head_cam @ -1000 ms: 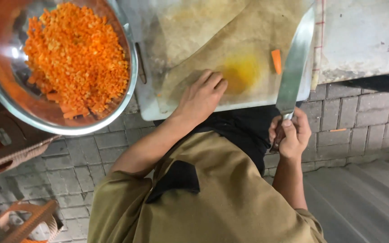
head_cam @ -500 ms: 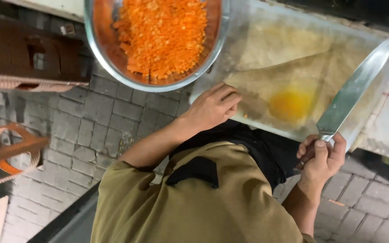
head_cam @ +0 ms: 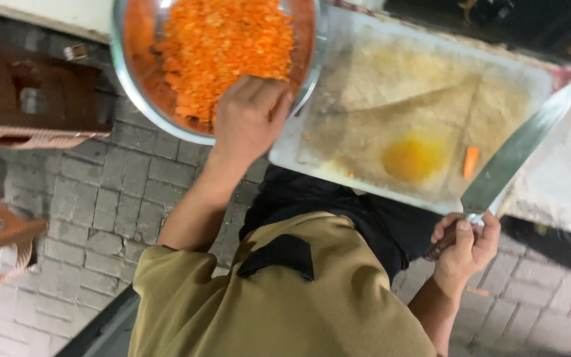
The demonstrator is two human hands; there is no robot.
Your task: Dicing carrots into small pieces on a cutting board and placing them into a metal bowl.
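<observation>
A metal bowl [head_cam: 133,86] full of diced orange carrot [head_cam: 226,46] stands at the top left. My left hand [head_cam: 249,119] lies over its near rim, fingers on the carrot, thumb hidden. To its right lies a white cutting board [head_cam: 365,79], stained yellow, with one small carrot piece [head_cam: 471,162] near its right end. My right hand [head_cam: 464,248] is shut on the handle of a large knife [head_cam: 517,155], below the board's near right corner. The blade points up and to the right, over the board's right edge.
The board rests on a pale counter [head_cam: 563,192]. Below it is a grey brick-paved floor [head_cam: 100,198]. A brown woven basket [head_cam: 34,92] sits at the left, and an orange woven object [head_cam: 1,244] lower left. My olive shirt fills the bottom.
My left hand has left the cutting board and moved left onto the bowl's rim. The view has shifted. The knife stays in my right hand, its blade now angled over the board's right edge.
</observation>
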